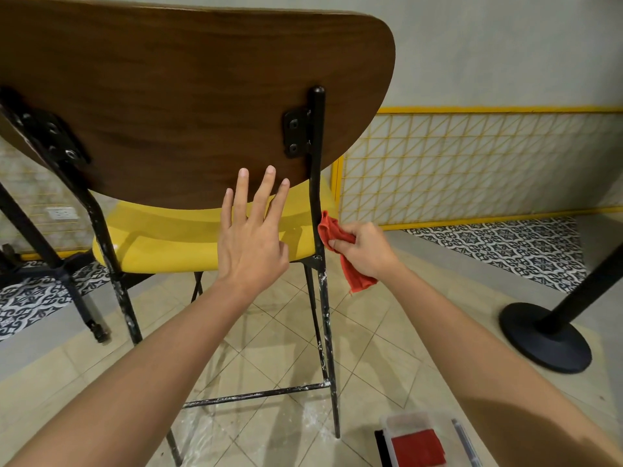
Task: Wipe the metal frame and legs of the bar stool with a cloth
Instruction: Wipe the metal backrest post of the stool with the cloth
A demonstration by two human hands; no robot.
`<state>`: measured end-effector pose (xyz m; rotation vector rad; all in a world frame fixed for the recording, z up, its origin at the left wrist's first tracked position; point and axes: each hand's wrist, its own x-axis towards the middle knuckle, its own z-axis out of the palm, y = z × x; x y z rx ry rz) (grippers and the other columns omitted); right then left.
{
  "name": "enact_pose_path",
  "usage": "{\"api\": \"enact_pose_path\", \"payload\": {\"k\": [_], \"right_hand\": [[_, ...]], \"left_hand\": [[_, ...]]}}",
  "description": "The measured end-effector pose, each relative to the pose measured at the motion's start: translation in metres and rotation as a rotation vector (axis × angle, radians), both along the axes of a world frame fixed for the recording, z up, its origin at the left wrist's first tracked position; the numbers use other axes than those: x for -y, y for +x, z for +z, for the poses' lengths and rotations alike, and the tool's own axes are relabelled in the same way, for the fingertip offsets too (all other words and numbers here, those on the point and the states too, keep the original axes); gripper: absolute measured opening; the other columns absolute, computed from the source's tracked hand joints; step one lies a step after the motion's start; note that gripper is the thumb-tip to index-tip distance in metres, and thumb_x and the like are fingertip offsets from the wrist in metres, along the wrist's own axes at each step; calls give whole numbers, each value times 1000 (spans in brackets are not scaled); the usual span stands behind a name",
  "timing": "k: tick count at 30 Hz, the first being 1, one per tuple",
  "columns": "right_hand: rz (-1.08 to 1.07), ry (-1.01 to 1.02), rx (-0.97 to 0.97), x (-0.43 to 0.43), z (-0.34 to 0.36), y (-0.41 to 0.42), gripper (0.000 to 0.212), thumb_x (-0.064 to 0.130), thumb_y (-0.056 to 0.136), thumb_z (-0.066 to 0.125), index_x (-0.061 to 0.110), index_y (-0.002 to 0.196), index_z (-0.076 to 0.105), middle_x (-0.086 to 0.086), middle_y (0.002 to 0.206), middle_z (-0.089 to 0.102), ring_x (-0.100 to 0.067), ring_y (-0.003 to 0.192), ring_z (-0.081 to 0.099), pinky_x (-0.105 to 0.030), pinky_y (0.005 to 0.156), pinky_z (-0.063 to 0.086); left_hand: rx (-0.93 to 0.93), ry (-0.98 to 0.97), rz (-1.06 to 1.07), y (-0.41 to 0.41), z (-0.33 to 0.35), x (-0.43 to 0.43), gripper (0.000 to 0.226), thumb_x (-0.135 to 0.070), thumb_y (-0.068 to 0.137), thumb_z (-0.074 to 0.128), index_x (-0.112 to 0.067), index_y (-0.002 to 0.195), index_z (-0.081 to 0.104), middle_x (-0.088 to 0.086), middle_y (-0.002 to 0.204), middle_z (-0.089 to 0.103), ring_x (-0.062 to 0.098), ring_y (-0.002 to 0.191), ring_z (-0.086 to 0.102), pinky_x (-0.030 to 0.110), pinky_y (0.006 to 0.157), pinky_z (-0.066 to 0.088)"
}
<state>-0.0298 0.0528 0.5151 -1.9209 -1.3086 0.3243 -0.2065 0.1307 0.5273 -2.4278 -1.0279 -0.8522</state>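
The bar stool has a brown wooden backrest (175,96), a yellow seat (161,241) and a black metal frame with white scuffs. My right hand (365,249) grips a red cloth (340,246) and presses it against the right rear upright (317,183) just above seat level. My left hand (251,237) hovers with fingers spread in front of the backrest's lower edge, holding nothing. The left rear upright (101,237) and a low crossbar (256,395) show white marks.
A clear plastic box with a red cloth inside (418,443) lies on the tiled floor at the lower right. A black post on a round base (546,335) stands to the right. Another black-legged piece of furniture (40,251) is at the left. A yellow-trimmed tiled wall (472,163) is behind.
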Motion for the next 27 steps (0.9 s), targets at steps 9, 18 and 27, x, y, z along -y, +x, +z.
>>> {"api": "enact_pose_path", "payload": {"k": [9, 18, 27], "right_hand": [[-15, -40, 95, -4, -9, -1, 20, 14, 92, 56, 13, 108, 67, 1, 97, 55, -18, 91, 53, -28, 76, 37], [33, -85, 429, -1, -10, 6, 25, 11, 90, 56, 12, 113, 67, -2, 113, 56, -23, 101, 55, -29, 80, 41], [-87, 83, 302, 8, -22, -7, 31, 12, 91, 56, 13, 121, 63, -1, 113, 57, -17, 102, 53, -20, 79, 37]], "left_hand": [[-24, -15, -12, 0, -4, 0, 93, -21, 70, 68, -17, 150, 21, 8, 159, 11, 33, 144, -3, 47, 116, 5], [-61, -68, -81, 1, -18, 5, 88, -19, 69, 67, -13, 148, 27, 10, 157, 21, 33, 145, 8, 45, 115, 12], [-195, -99, -102, 3, -33, 13, 87, -18, 68, 67, -10, 146, 31, 11, 154, 27, 33, 144, 16, 45, 114, 20]]}}
